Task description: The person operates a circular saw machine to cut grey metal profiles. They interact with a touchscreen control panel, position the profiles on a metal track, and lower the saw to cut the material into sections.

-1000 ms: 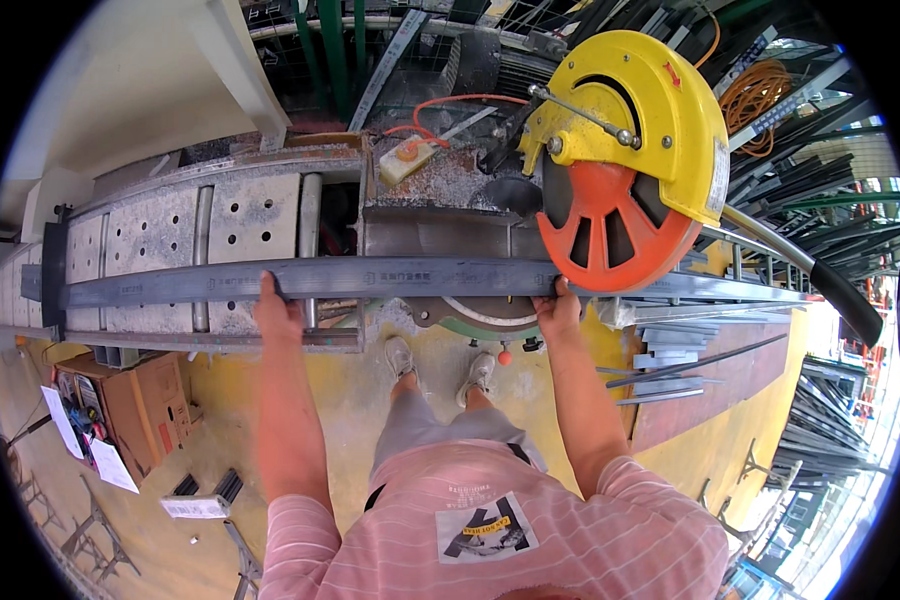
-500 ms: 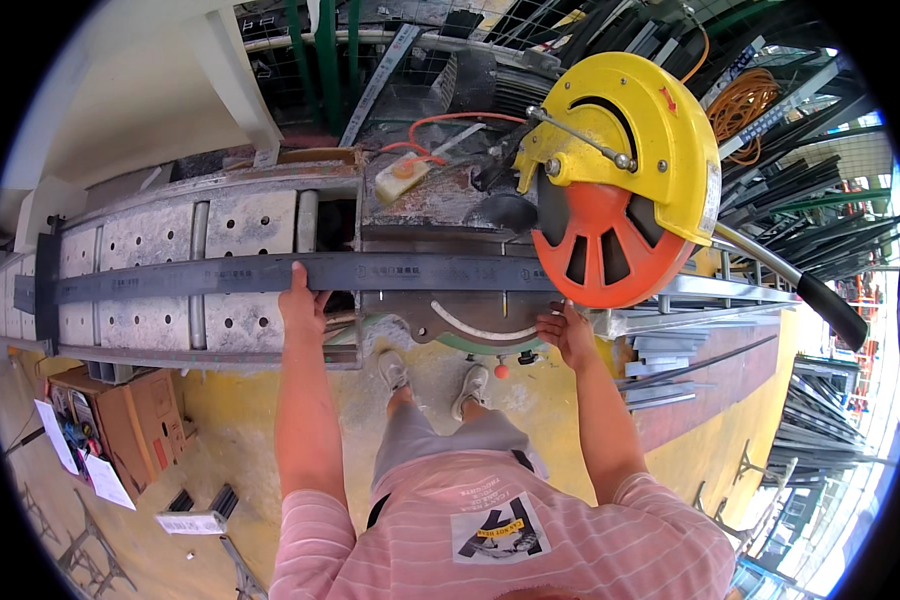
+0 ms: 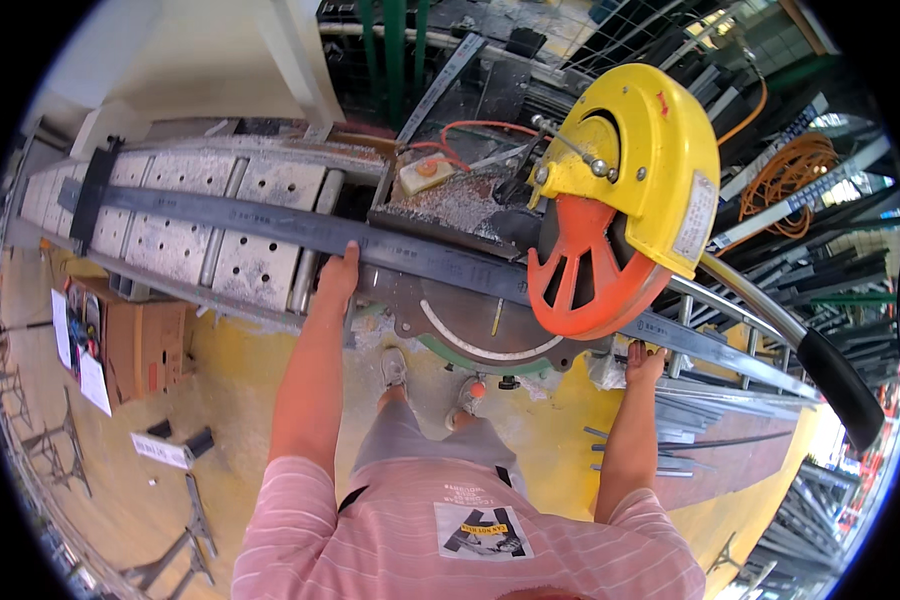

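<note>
- Yellow floor [image 3: 240, 400] shows below a roller bed [image 3: 280, 172] and a saw with an orange guard [image 3: 582, 225].
- Dark grey bar [image 3: 440, 262] lies aslant, from the roller bed's left end past its right edge and the guard, slanting nearer the person rightward.
- Left hand [image 3: 338, 275]: closer to the bar, a fingertip on its near edge; grip underneath hidden, cannot tell.
- Right hand [image 3: 647, 367]: fingers half-curled, loosely parted, closed on nothing visible; the bar sits just beyond them.

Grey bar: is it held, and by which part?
The left hand holds the bar by its near edge, left of the saw; whether the right hand grips it can't be told.
</note>
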`<state>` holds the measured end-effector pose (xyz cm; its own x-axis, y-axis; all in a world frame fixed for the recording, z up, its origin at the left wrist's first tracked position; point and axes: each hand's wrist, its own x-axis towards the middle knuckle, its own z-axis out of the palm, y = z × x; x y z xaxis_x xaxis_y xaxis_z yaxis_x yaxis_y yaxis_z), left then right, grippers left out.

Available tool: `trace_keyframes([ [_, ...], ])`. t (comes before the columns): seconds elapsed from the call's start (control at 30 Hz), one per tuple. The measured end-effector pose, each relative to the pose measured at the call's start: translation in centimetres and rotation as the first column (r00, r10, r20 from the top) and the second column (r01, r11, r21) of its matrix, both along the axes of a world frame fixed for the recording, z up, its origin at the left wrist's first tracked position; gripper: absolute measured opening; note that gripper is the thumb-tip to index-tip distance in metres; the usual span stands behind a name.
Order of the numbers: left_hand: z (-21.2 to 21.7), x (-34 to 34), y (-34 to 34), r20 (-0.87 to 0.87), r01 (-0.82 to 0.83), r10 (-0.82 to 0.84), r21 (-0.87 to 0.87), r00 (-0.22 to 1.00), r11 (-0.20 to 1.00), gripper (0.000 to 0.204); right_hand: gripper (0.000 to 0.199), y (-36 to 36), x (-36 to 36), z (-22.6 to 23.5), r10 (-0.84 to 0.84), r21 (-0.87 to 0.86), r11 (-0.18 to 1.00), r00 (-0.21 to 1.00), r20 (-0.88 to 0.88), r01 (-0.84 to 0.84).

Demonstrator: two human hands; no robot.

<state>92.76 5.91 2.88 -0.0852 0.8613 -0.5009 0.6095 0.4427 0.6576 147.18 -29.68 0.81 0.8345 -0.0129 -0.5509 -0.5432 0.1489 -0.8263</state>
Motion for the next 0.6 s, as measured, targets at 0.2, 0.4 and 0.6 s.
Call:
trace_keyframes([
  [0.2,-1.0,4.2,-0.7,0.153,-0.327,0.318,0.037,0.936,0.944,0.069,0.058,4.5,1.8,-0.1,-0.262,-0.206,0.941,0.964,0.05,0.267],
  [0.4,-3.8,2.5,-0.9,0.172,-0.303,0.287,0.077,0.942,0.95,0.069,0.061,8.3,-0.2,4.0,-0.329,-0.327,0.897,0.943,-0.044,0.297],
  [0.6,-2.2,3.1,-0.3,0.261,-0.375,0.361,0.005,0.895,0.927,0.065,0.061,7.8,1.0,2.5,-0.209,-0.197,0.96,0.978,-0.024,0.201],
])
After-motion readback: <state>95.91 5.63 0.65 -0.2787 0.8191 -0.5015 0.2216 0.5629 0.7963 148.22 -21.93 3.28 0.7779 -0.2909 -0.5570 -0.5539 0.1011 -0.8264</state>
